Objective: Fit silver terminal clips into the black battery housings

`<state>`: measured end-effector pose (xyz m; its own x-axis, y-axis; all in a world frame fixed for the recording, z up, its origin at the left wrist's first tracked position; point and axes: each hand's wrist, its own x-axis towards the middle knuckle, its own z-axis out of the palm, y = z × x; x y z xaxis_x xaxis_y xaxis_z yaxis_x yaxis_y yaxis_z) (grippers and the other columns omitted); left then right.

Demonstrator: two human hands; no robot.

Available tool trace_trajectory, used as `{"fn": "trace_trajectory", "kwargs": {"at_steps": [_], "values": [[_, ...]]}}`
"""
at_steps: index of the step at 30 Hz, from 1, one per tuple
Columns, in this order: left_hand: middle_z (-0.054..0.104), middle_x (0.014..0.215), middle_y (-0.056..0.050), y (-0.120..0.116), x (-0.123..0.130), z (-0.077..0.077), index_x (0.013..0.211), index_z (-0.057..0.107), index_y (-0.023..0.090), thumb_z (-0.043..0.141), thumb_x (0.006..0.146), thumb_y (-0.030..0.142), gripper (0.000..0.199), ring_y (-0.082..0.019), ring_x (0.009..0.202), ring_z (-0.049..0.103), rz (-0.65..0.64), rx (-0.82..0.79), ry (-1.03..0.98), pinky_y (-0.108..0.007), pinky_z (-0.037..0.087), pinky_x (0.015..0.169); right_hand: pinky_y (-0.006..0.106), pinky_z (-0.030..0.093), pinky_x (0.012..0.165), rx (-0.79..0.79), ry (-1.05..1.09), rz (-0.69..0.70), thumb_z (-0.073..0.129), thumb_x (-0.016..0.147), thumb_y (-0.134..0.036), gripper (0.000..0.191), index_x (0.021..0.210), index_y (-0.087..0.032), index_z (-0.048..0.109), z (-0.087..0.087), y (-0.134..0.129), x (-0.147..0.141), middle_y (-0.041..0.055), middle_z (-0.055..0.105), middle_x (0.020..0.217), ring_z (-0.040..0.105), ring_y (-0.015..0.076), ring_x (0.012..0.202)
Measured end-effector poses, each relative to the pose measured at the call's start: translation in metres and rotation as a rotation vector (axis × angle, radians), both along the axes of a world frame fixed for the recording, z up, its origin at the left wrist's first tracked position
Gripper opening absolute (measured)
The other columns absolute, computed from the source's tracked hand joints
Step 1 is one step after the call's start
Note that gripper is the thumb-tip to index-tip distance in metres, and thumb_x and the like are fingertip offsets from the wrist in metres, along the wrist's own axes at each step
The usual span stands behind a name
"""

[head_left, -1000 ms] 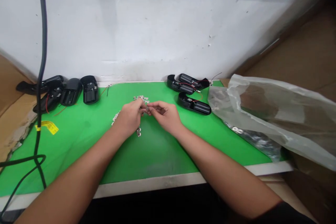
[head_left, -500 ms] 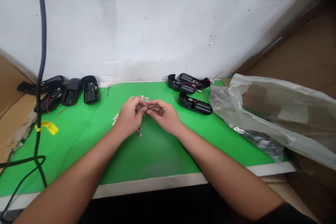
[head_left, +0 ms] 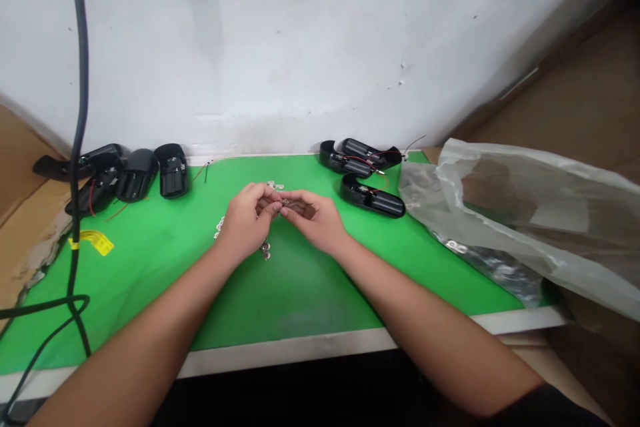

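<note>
Over the middle of the green mat [head_left: 310, 300], my left hand [head_left: 250, 217] and my right hand [head_left: 315, 220] meet at the fingertips. Both pinch a small metal piece [head_left: 285, 202] between thumbs and forefingers; it is mostly covered, so its exact kind is unclear. Small silvery metal parts lie around my left hand: some beyond it [head_left: 273, 185], some by its left side [head_left: 219, 227], and a few below its palm [head_left: 265, 251].
Black plastic housings with thin wires stand at the back left [head_left: 171, 172] and back right [head_left: 373, 197]. A clear plastic bag [head_left: 500, 213] with metal parts lies at the right. A dark cable [head_left: 80, 100] with a yellow tag [head_left: 95, 241] hangs at the left. Cardboard [head_left: 575, 100] flanks the bench.
Both hands stay in nearly the same place, fingertips together on the small metal piece. Only slight finger movement and a tiny shift of the view show.
</note>
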<state>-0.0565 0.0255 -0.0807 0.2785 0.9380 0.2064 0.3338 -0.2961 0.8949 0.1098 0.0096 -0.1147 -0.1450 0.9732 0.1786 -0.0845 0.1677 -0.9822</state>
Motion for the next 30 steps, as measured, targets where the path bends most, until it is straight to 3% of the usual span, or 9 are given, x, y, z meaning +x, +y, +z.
{"fn": "trace_trajectory", "kwargs": {"at_steps": [8, 13, 18, 24, 30], "values": [[0.064, 0.086, -0.002, -0.0023, 0.0004, -0.0013, 0.086, 0.062, 0.020, 0.062, 0.088, 0.014, 0.006, -0.014, 0.075, 0.063, -0.026, 0.088, 0.088, -0.028, 0.053, 0.069, 0.041, 0.065, 0.092, 0.096, -0.202, -0.104, 0.074, 0.083, -0.044, 0.034, 0.109, -0.023, 0.078, 0.0019, -0.0026, 0.0016, 0.0091, 0.080, 0.114, 0.078, 0.0236, 0.097], [0.062, 0.089, -0.001, -0.0034, -0.0001, -0.0005, 0.088, 0.063, 0.019, 0.062, 0.089, 0.010, 0.009, -0.013, 0.078, 0.063, -0.025, 0.194, 0.183, -0.028, 0.055, 0.076, 0.044, 0.065, 0.094, 0.098, -0.200, -0.130, 0.072, 0.083, -0.034, 0.028, 0.107, -0.023, 0.079, -0.0017, -0.0010, 0.0023, 0.0093, 0.080, 0.113, 0.079, 0.0250, 0.098], [0.061, 0.088, 0.000, -0.0012, -0.0018, -0.0021, 0.087, 0.062, 0.019, 0.065, 0.086, 0.007, 0.013, -0.013, 0.077, 0.063, -0.040, 0.239, 0.184, -0.027, 0.053, 0.074, 0.041, 0.067, 0.091, 0.056, -0.122, -0.136, 0.074, 0.080, -0.037, 0.032, 0.108, -0.022, 0.079, -0.0034, 0.0003, 0.0019, 0.0075, 0.082, 0.107, 0.080, 0.0230, 0.093], [0.064, 0.078, 0.001, 0.0004, -0.0009, -0.0009, 0.088, 0.060, 0.019, 0.061, 0.085, 0.010, 0.010, -0.014, 0.072, 0.063, -0.017, 0.066, 0.051, -0.026, 0.050, 0.069, 0.037, 0.068, 0.087, 0.075, -0.095, -0.119, 0.074, 0.080, -0.036, 0.030, 0.107, -0.023, 0.080, -0.0024, -0.0001, 0.0022, 0.0057, 0.083, 0.106, 0.080, 0.0208, 0.089], [0.064, 0.075, 0.001, -0.0017, 0.0005, 0.0009, 0.088, 0.059, 0.020, 0.062, 0.085, 0.020, 0.004, -0.013, 0.068, 0.062, -0.023, -0.063, -0.013, -0.025, 0.048, 0.063, 0.036, 0.066, 0.080, 0.186, -0.283, -0.189, 0.066, 0.086, -0.028, 0.027, 0.109, -0.026, 0.081, 0.0001, -0.0010, 0.0038, 0.0055, 0.083, 0.104, 0.079, 0.0205, 0.085]]}}
